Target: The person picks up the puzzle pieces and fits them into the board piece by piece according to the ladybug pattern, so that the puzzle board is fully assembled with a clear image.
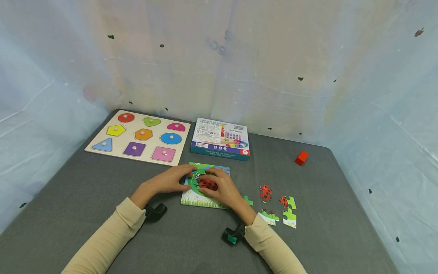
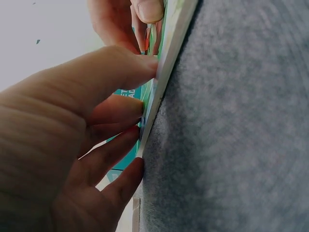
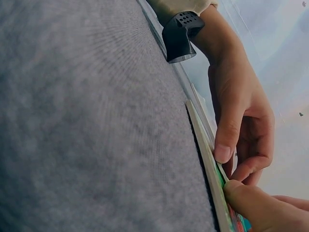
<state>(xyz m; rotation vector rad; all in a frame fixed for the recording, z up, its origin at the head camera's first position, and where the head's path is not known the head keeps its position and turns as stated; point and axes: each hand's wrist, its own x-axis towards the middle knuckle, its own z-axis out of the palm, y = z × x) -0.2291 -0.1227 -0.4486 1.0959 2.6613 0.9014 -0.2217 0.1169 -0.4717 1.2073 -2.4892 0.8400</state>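
Observation:
A ladybug puzzle board (image 1: pixel 203 202) lies flat on the grey table. My left hand (image 1: pixel 167 180) rests on its left side, thumb and fingertips spread along the frame; the left wrist view shows the thumb (image 2: pixel 120 70) touching the board's edge. My right hand (image 1: pixel 224 190) is over the board's middle, its thumb and fingers curved round a red, black-spotted ladybug piece (image 1: pixel 208 185). That hand hides the board's right part. In the right wrist view the right thumb (image 3: pixel 246 200) touches the board's surface beside the left hand (image 3: pixel 241 101).
Several loose puzzle pieces (image 1: pixel 265 193) lie right of the board, with a green piece (image 1: pixel 248 201) close by my right wrist. Behind stand a shape board (image 1: pixel 118 146) with knobbed shapes and a flat beads box (image 1: pixel 219 150). A red block (image 1: pixel 301 158) sits back right.

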